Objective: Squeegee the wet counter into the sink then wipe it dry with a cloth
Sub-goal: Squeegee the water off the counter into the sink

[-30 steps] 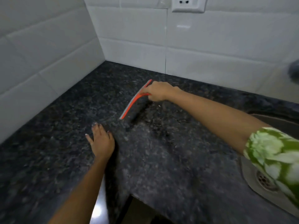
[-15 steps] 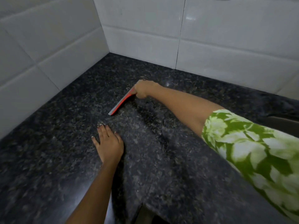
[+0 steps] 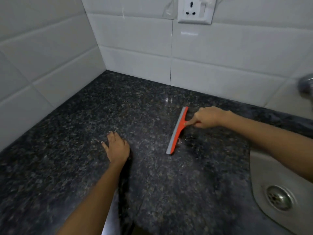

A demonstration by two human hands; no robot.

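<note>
Along the left side the white tiled wall point(image 3: 42, 65) runs back to the corner, and the dark speckled table point(image 3: 67, 150) fills the floor of the view. The left hand point(image 3: 116, 146) lies flat on the stone with its fingers straight and together, pointing toward the corner; this grip is slack and holds nothing, and it sits in the same spot as half a second ago.

To its right, well apart from it, the orange squeegee point(image 3: 177, 131) lies with its grey blade edge on the table, the blade running from the back wall toward the near edge. Half a second ago it was farther left, up near the corner; now it has come rightward across the stone, toward the sink, and a faint wet sheen shows on the surface around it. The right hand point(image 3: 205, 117) holds its handle, fingers curled round it and the forefinger stretched along the handle to the blade's back, so this grip is closed on the tool.

Above, on the back wall, a white socket plate point(image 3: 195, 11) has come into view again. At the far right the metal sink point(image 3: 260, 168) shows with its drain point(image 3: 279, 197), and a blurred tap point(image 3: 305, 83) juts in above it.
</note>
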